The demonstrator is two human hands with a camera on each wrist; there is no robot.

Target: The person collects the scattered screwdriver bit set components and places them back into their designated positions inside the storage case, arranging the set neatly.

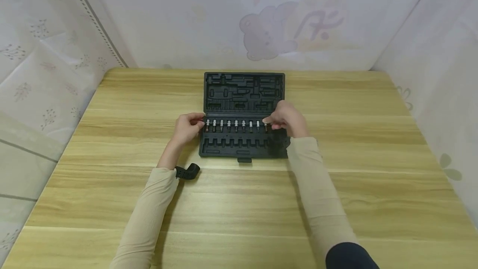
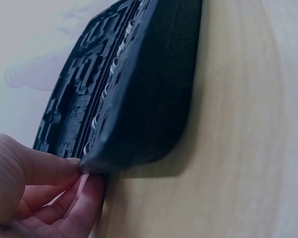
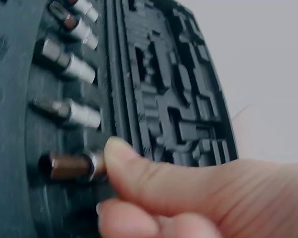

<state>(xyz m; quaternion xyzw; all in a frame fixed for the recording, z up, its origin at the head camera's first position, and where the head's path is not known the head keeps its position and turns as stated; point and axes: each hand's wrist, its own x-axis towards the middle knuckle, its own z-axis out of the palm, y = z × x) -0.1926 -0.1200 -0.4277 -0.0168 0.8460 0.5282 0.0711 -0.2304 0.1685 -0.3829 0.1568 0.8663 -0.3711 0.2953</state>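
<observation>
A black plastic socket case [image 1: 224, 152] lies unfolded on the table, its moulded lid [image 1: 242, 90] leaning back at the far side. Along the base stands a row of silver bit sockets [image 1: 236, 123], each in its own slot. My left hand [image 1: 184, 128] pinches the case's left edge between thumb and fingers, as the left wrist view shows up close. At the right end of the row, my right hand [image 1: 287, 117] holds the last bit socket [image 3: 69, 167], which has a brownish tip; the thumb covers its silver end and hides part of it.
The wooden table [image 1: 239, 211] spreads around the case on all sides. Pale patterned cloth [image 1: 186, 20] hangs behind it and at both sides. A black curved strap piece [image 1: 188, 171] sticks out from the left wrist. The case's latch [image 1: 244, 160] faces the front.
</observation>
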